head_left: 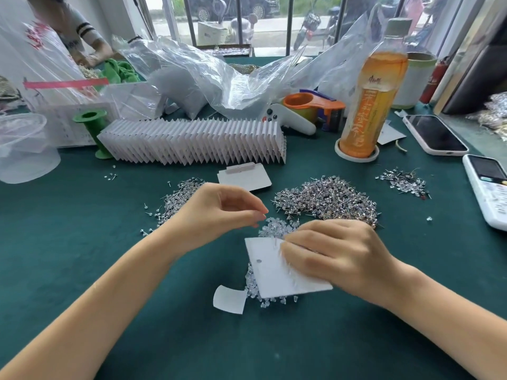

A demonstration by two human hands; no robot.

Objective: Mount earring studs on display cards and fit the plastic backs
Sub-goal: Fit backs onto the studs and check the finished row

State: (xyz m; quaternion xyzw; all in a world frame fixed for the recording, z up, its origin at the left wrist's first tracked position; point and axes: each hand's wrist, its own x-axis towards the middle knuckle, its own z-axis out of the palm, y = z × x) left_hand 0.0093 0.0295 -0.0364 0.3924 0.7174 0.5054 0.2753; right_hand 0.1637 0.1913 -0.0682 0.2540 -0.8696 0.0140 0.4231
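Observation:
A white display card (277, 272) lies tilted over a heap of clear plastic backs (274, 229) on the green cloth. My right hand (337, 256) presses on the card's right part and grips it, stud pins showing along its edge. My left hand (219, 212) hovers just left of the card's top, thumb and fingers pinched together; what sits between them is too small to see. A large pile of silver studs (329, 198) lies behind the card, and a smaller pile of studs (178, 198) sits under my left wrist.
A long row of finished cards (192, 141) stands at the back, with a blank card (244, 176) before it. An orange drink bottle (370, 100), tape dispenser (312, 105), two phones (433, 135), plastic bags (205, 75) and a loose paper slip (229, 298) surround the spot.

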